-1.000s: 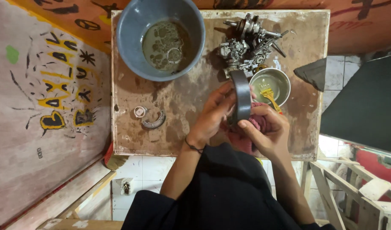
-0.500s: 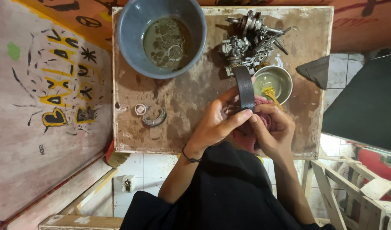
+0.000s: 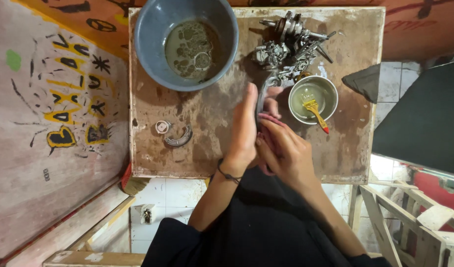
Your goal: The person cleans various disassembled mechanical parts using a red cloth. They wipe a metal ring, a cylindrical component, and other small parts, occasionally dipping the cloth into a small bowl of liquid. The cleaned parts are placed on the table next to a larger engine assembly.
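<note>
Both hands meet over the worn table. The left hand stands on edge, fingers flat against a curved grey metal part — it holds that part upright. The right hand presses a pink rag against it. A small pot with a yellow brush sits just beside them.
</note>
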